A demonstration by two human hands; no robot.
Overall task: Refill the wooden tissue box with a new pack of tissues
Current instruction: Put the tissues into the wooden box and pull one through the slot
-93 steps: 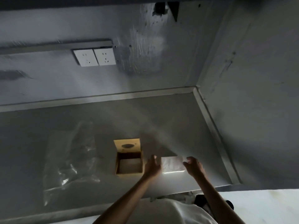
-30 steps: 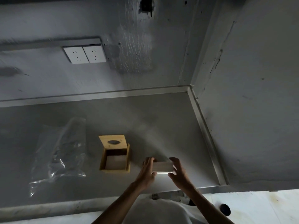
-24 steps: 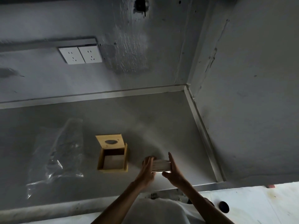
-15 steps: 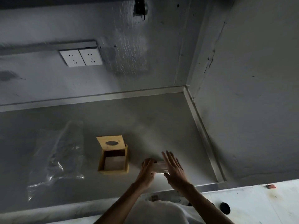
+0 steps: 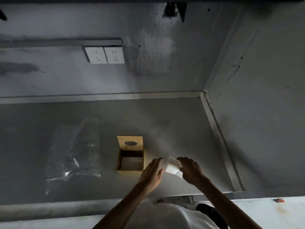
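Note:
The wooden tissue box (image 5: 131,169) stands on the grey counter, its lid with an oval slot flipped open toward the wall; the inside looks bare. Just right of the box, a white stack of tissues (image 5: 172,167) is tilted between my two hands. My left hand (image 5: 152,172) presses its left side with fingers extended. My right hand (image 5: 189,169) grips its right end from above. The tissues are partly hidden by my fingers and sit slightly above the counter.
A crumpled clear plastic wrapper (image 5: 74,156) lies left of the box. A raised metal rim (image 5: 221,142) borders the counter on the right, with walls behind and to the right. Two white wall sockets (image 5: 104,55) sit on the back wall.
The tissue stack has tipped from lying level to tilted, and my right hand has moved from over its top to gripping its right end. The box has not moved.

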